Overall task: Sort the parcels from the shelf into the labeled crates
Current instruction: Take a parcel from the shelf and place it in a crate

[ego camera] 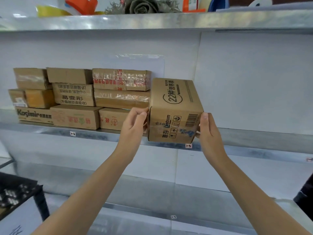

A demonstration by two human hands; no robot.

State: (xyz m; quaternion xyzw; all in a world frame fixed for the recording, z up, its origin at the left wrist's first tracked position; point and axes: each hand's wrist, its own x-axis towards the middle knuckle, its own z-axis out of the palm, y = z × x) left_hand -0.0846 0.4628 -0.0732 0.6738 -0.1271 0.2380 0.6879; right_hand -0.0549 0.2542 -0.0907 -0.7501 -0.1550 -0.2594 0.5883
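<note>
A brown Centrum carton (pixel 174 111) with a barcode and "22" print is held between both hands just above the front lip of the middle shelf (pixel 254 141). My left hand (pixel 135 123) presses its left side and my right hand (pixel 209 131) presses its right side. Left of it, several taped cardboard parcels (pixel 74 99) are stacked in about three layers on the same shelf. No labeled crate is in view.
Small tags "1-2" (pixel 72 133) and "1-3" (pixel 188 146) mark the shelf's front edge. The top shelf (pixel 152 21) carries tape rolls and oddments. A lower shelf (pixel 169 197) lies below. A black table (pixel 20 192) stands at the lower left.
</note>
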